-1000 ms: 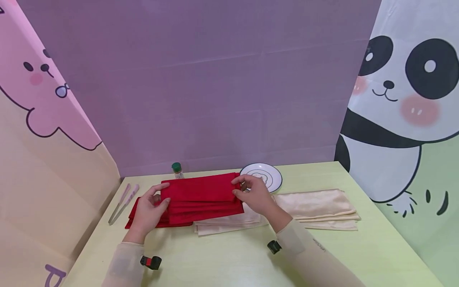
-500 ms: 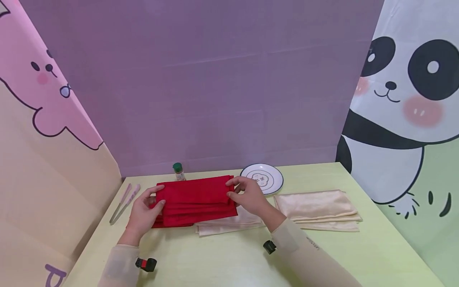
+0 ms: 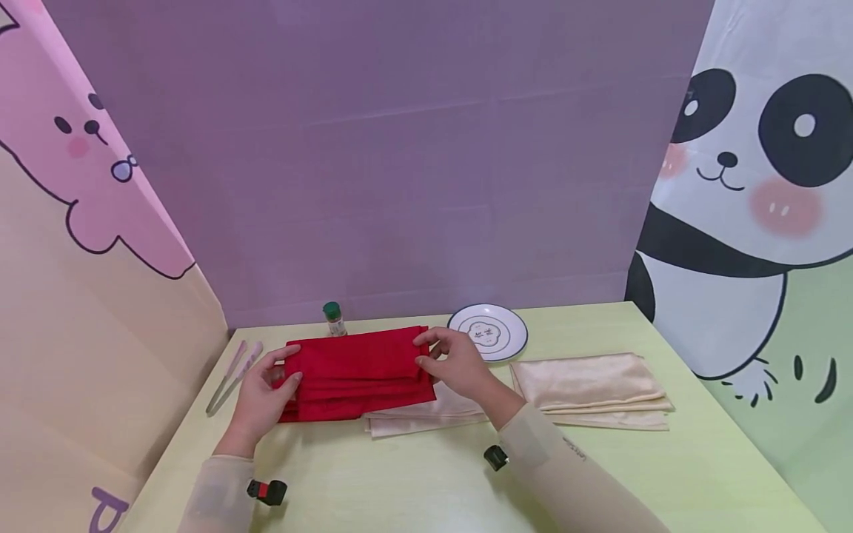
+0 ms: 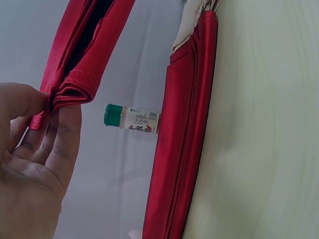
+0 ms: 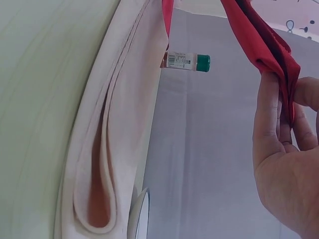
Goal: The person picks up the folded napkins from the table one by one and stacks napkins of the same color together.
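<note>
My left hand (image 3: pixel 256 400) and right hand (image 3: pixel 456 363) hold a folded red cloth (image 3: pixel 360 363) between them, pinching its left and right ends with thumb and fingers. The left wrist view shows this held cloth (image 4: pixel 82 74) raised above a second folded red cloth (image 4: pixel 182 139) that lies on the table. In the head view the held cloth hides most of that lower one. A folded cream cloth (image 3: pixel 420 419) lies partly behind the held cloth, and its looped fold shows in the right wrist view. Farther right lies another folded cream cloth (image 3: pixel 593 381), beyond my right forearm.
Tongs (image 3: pixel 229 385) lie at the table's left side. A small green-capped bottle (image 3: pixel 335 320) stands at the back, close behind the red cloth. To its right is a white plate (image 3: pixel 506 333) with a blue rim. A purple backdrop (image 3: pixel 426 163) rises behind the table (image 3: pixel 373 481).
Both hands have shifted left with the held red cloth, more in the first half second than since. It now covers more of the red cloth underneath. Both hands keep their grip.
</note>
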The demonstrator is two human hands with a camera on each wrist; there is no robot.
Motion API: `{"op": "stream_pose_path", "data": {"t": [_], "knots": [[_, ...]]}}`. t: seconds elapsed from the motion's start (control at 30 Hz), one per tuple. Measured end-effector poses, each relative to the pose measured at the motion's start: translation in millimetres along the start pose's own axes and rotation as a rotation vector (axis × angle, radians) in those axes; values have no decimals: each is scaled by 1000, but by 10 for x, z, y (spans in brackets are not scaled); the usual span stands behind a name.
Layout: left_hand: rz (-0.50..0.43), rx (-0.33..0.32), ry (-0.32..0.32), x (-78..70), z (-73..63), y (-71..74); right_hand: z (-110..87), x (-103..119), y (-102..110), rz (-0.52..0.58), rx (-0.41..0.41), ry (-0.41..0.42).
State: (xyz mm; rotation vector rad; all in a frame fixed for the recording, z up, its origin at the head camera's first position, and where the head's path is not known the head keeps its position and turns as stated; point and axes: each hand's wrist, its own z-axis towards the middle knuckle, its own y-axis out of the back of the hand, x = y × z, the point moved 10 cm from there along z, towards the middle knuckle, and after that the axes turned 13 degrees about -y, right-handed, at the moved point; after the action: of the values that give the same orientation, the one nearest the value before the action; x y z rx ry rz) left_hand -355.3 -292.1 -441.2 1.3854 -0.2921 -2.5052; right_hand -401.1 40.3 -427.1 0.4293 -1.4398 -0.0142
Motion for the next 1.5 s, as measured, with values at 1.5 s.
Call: {"op": "stream_pose_path", "data": {"t": [1.5], "knots": [[-10,-54,-30,70,-110,242,113,-54,-352,-27,38,-37]]}}
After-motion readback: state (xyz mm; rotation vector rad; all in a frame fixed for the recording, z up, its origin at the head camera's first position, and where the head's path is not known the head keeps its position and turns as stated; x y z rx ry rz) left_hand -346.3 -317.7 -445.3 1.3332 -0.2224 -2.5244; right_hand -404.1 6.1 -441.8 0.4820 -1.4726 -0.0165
